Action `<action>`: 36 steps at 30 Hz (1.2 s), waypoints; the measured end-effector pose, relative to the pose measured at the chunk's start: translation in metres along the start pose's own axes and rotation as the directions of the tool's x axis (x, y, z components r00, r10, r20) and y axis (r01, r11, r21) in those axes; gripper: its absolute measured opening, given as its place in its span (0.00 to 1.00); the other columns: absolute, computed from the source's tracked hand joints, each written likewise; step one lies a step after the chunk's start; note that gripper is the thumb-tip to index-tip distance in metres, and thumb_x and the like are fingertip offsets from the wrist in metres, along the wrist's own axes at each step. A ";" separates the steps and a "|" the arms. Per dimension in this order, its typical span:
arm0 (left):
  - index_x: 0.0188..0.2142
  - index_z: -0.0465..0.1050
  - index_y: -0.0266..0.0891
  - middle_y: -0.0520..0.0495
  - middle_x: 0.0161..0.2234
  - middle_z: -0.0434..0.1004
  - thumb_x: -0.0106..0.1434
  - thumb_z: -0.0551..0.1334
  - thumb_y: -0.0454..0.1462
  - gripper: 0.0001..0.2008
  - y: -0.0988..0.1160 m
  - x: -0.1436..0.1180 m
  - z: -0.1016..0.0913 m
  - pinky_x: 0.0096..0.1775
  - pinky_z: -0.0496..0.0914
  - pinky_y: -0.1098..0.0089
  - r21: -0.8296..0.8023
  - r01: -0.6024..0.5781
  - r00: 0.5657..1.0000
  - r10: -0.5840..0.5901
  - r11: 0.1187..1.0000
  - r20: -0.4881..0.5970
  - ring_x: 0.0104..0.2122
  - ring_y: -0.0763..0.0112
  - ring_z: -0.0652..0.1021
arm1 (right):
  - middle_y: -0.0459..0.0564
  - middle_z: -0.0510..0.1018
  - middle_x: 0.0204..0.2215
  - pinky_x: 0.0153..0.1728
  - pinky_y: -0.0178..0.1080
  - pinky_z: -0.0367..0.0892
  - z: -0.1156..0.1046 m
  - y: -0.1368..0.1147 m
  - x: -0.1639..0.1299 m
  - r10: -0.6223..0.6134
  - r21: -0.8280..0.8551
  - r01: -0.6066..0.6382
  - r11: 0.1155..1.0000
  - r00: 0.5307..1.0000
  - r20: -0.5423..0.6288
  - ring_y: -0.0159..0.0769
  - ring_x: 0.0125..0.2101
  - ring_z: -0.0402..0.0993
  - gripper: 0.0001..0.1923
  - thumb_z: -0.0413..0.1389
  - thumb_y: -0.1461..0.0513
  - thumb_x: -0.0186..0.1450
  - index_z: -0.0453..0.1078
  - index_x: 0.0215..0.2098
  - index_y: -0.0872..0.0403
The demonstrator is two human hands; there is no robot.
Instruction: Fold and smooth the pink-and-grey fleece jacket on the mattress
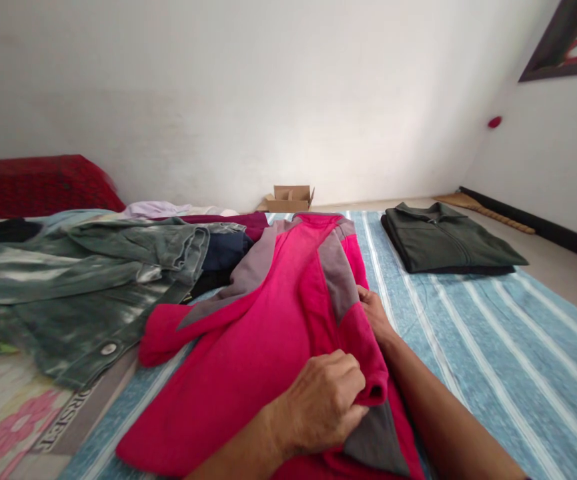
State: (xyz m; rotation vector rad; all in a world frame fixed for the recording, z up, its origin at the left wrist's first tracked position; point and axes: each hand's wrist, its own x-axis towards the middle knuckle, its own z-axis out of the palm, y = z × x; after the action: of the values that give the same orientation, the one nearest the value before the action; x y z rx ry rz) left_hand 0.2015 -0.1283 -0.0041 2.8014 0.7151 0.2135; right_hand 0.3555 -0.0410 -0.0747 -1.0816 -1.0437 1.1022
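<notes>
A pink fleece jacket with grey panels (268, 320) lies spread on a blue striped blanket (493, 347) in front of me. My left hand (325, 400) pinches a fold of the pink jacket near its lower right side. My right hand (375, 313) presses on the jacket's right edge a little farther away, partly tucked under the fabric.
A folded dark green jacket (443, 240) rests on the blanket at the far right. A heap of clothes with a washed green denim jacket (83, 280) lies at the left. A small cardboard box (291, 198) stands by the white wall. A red cushion (38, 183) sits far left.
</notes>
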 end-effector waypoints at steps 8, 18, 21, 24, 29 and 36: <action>0.33 0.64 0.39 0.48 0.35 0.69 0.57 0.62 0.38 0.08 0.006 -0.006 0.003 0.36 0.64 0.67 0.061 0.030 0.996 -0.035 0.998 0.082 0.35 0.67 0.68 | 0.48 0.78 0.39 0.47 0.42 0.63 -0.011 -0.003 0.013 -0.010 -0.063 0.001 0.998 0.988 -0.153 0.42 0.44 0.71 0.18 0.55 0.52 0.56 0.74 0.40 0.53; 0.27 0.66 0.38 0.50 0.29 0.71 0.61 0.58 0.38 0.07 -0.035 0.020 -0.025 0.35 0.64 0.73 -0.065 0.206 0.971 -0.212 0.976 -0.113 0.32 0.71 0.72 | 0.53 0.77 0.41 0.50 0.47 0.64 -0.008 0.024 0.020 -0.111 -0.157 0.088 0.984 0.983 -0.145 0.42 0.43 0.72 0.20 0.55 0.63 0.49 0.72 0.41 0.56; 0.30 0.69 0.38 0.47 0.33 0.73 0.61 0.55 0.36 0.07 -0.078 0.051 -0.034 0.39 0.66 0.69 0.020 0.428 0.882 -0.413 0.904 -0.229 0.36 0.68 0.73 | 0.51 0.77 0.40 0.49 0.47 0.64 -0.008 0.029 0.021 -0.201 -0.281 0.166 0.945 0.974 -0.103 0.41 0.42 0.72 0.20 0.51 0.64 0.49 0.73 0.39 0.55; 0.36 0.70 0.38 0.44 0.39 0.73 0.63 0.51 0.35 0.10 -0.120 0.090 -0.032 0.45 0.65 0.67 0.076 0.562 0.809 -0.528 0.824 -0.260 0.42 0.66 0.73 | 0.50 0.78 0.38 0.49 0.48 0.64 -0.006 0.029 0.020 -0.254 -0.336 0.210 0.918 0.963 -0.094 0.41 0.42 0.72 0.19 0.49 0.65 0.49 0.73 0.37 0.54; 0.51 0.63 0.33 0.37 0.57 0.62 0.65 0.47 0.38 0.18 -0.165 0.145 -0.010 0.56 0.57 0.63 0.074 0.617 0.776 -0.589 0.784 -0.225 0.57 0.63 0.62 | 0.50 0.77 0.39 0.50 0.47 0.64 -0.002 0.029 0.017 -0.287 -0.379 0.238 0.894 0.955 -0.076 0.41 0.43 0.72 0.19 0.47 0.66 0.50 0.72 0.37 0.53; 0.60 0.53 0.32 0.36 0.63 0.49 0.63 0.47 0.49 0.31 -0.185 0.165 0.025 0.60 0.44 0.53 0.085 0.645 0.763 -0.633 0.760 -0.131 0.63 0.56 0.49 | 0.53 0.75 0.42 0.50 0.46 0.64 0.003 0.033 0.015 -0.300 -0.448 0.240 0.861 0.952 -0.066 0.42 0.45 0.70 0.19 0.45 0.67 0.50 0.72 0.37 0.54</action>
State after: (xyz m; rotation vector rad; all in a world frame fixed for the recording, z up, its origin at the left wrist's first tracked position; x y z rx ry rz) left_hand 0.2667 0.1049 -0.0643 2.4703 1.7086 0.1723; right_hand 0.3499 -0.0217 -0.1048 -1.2931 -1.3256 0.5685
